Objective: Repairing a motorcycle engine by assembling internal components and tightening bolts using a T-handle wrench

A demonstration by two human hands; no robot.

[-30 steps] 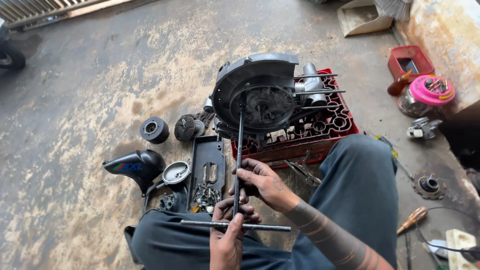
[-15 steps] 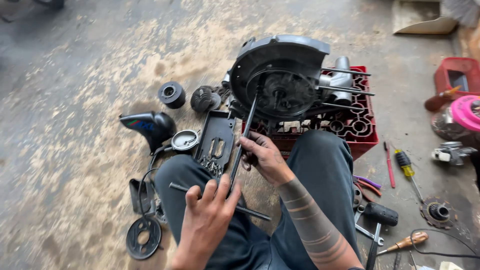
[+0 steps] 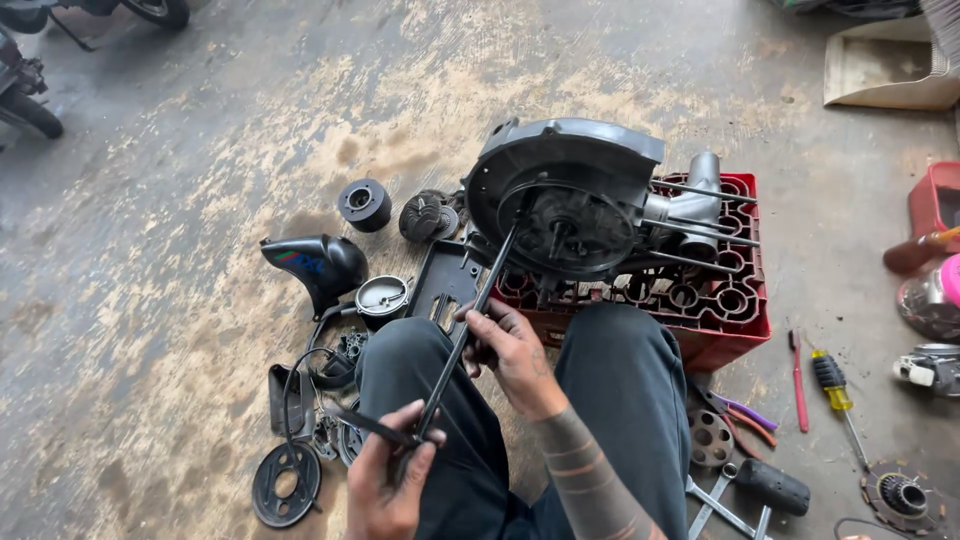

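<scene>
— Since the half second before, when our left hand (image 3: pixel 385 490) lay spread open over the crossbar, we've curled it round the near end of the long T-handle wrench (image 3: pixel 470 320); what does that tell us?

— It suggests we've gone from re-placing the hand to a proper hold, so the wrench is steadied at both ends. Its far end is set into the dark round middle of the engine (image 3: pixel 565 205), which rests on the red crate (image 3: pixel 735 315) in front of our knees.

— And the shaft?

— It runs slantwise from the engine down between our legs. Our right hand (image 3: pixel 510 350) is wrapped round it about halfway along, fingers closed tight on the bar, much as it was a moment ago.

— How tight is the left?

— Closed as well, fingers folded over the spot where the crossbar meets the shaft. Neither hand shows any gap.

— What lies around us?

— Left of the crate we see a black tray (image 3: pixel 440 285) of small parts, a round metal cap (image 3: pixel 382 295) and a black plastic cover (image 3: pixel 318 265). Farther out sit a black pulley (image 3: pixel 364 203) and a ribbed gear-like part (image 3: pixel 425 215). By our left knee lies a flat black disc (image 3: pixel 285 485). On the right, well apart, a yellow-handled screwdriver (image 3: pixel 832 385) and pliers (image 3: pixel 740 415) lie on the concrete floor (image 3: pixel 180 330).
</scene>
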